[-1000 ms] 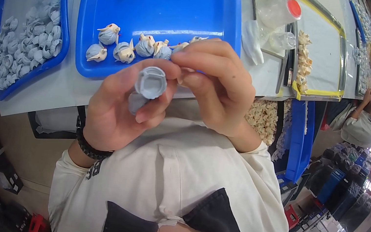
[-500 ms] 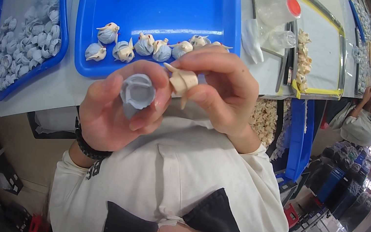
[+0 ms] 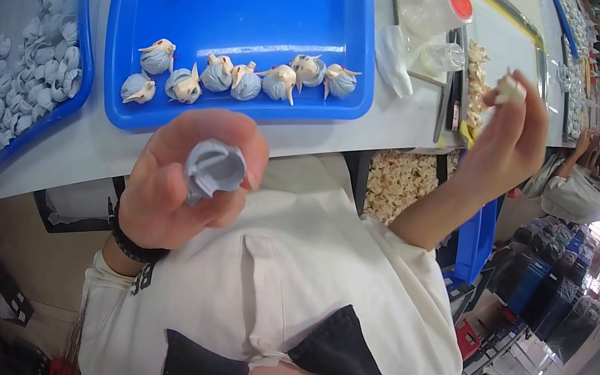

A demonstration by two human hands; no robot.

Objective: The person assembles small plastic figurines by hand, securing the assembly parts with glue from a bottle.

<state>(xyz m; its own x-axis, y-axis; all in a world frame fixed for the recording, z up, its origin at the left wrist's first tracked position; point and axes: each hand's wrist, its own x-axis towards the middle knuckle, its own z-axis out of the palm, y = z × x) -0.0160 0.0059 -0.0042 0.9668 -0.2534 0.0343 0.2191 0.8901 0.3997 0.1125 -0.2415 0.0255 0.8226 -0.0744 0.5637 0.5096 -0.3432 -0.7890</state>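
Note:
In front of my chest, my left hand (image 3: 156, 186) grips a hollow grey hair-shaped shell (image 3: 216, 171), its opening facing up. My right hand (image 3: 512, 145) is raised far to the right, pinching a small cream doll-head piece (image 3: 510, 90) between thumb and fingertips. Near it, a row of cream pieces (image 3: 476, 78) lies along the edge of a yellow-edged frame (image 3: 501, 4). Beyond my left hand, a blue tray (image 3: 251, 10) bears several small doll heads (image 3: 280, 83) with grey hair and cream faces, mostly lined along its near side.
At the left, another blue tray (image 3: 83, 69) contains a heap of grey shells (image 3: 34, 76). A bin of cream pieces (image 3: 404, 182) sits below the table edge, under my right forearm. Clear bottles, one with a red cap (image 3: 460, 5), stand beyond. Another person (image 3: 589, 186) works at far right.
My right hand has moved away from the left hand, rightward to the framed board, with a cream piece in its fingertips. The grey shell stays in my left hand, slightly turned.

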